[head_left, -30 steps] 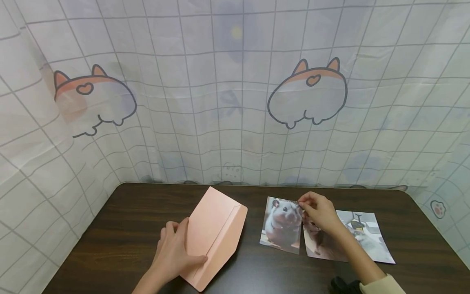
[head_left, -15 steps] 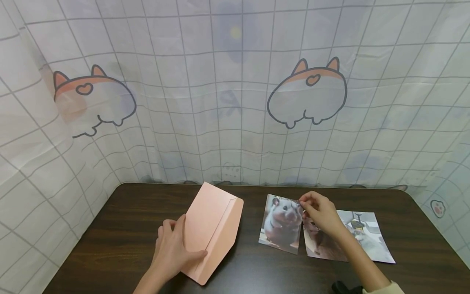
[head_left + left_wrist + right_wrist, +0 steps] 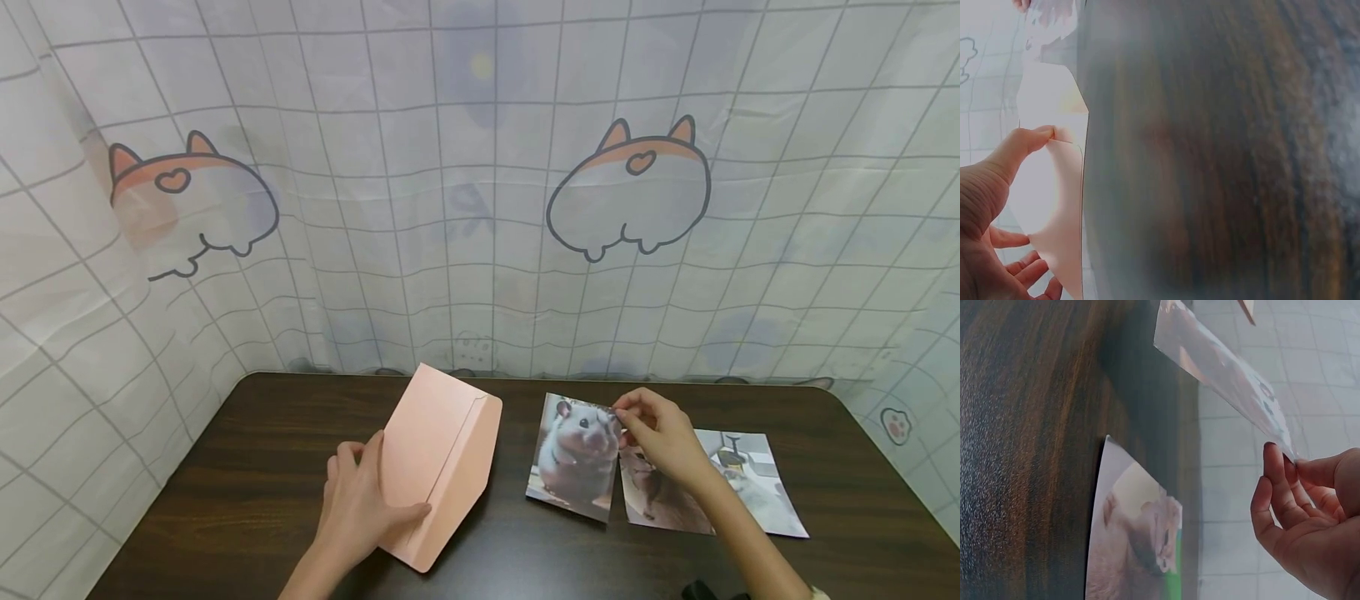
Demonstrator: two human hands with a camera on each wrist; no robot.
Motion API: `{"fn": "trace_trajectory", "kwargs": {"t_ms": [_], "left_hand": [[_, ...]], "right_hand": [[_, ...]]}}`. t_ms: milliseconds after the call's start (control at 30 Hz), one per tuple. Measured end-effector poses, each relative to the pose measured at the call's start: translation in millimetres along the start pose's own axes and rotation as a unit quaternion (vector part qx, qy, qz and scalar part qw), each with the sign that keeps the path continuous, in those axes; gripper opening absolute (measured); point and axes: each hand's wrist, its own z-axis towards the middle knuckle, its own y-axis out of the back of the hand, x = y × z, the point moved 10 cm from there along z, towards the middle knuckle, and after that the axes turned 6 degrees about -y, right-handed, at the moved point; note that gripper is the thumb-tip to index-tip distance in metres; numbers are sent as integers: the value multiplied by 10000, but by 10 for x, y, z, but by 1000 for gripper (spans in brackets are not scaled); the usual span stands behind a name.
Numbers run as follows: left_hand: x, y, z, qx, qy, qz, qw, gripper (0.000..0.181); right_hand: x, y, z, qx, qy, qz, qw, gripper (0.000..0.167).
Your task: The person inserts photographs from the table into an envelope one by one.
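Observation:
My left hand [image 3: 358, 500] grips a pink envelope [image 3: 427, 442] by its left side, the thumb lying across the line where the flap begins. That flap stands unfolded toward the right, and in the left wrist view the envelope [image 3: 1063, 187] is raised on edge between thumb and fingers. With thumb and fingertips my right hand [image 3: 660, 433] pinches the upper right corner of a hamster photo card [image 3: 573, 458]. The right wrist view has this card [image 3: 1222, 369] lifted off the table and tilted. Below the right hand lies a second photo card [image 3: 660, 496] with a brown animal, partly covered by the forearm.
Another photo card [image 3: 750, 475], pale with a grey-white animal, lies at the right beside the brown one. A dark wooden table [image 3: 247, 483] carries everything. Behind it hangs a white gridded curtain [image 3: 420, 250]. A small black object [image 3: 701, 590] shows at the bottom edge.
The envelope in my left hand has shifted slightly away from me. The hamster card has swung a little, its lower edge now tilted more. The other cards stay put.

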Motion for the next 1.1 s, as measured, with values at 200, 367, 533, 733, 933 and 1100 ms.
{"fn": "trace_trajectory", "kwargs": {"t_ms": [200,367,533,733,933,1100], "left_hand": [[-55,2,14,-100,-126,102,9998,114],[-79,-14,32,-121,-165,158,9997,114],[-85,-18,50,-93,-103,212,9997,114],[-104,-4,67,-126,-83,236,9996,113],[-145,-12,98,-162,-113,190,9996,112],[-199,-17,117,-193,-154,223,9994,112]], "right_hand": [[41,7,-18,10,-17,54,10000,10],[85,14,-44,38,-16,151,9999,10],[144,23,-67,58,91,190,9998,10],[200,25,-72,60,231,181,9996,10],[249,6,-87,146,262,323,9990,11],[272,-19,-103,259,232,575,9977,14]]}}
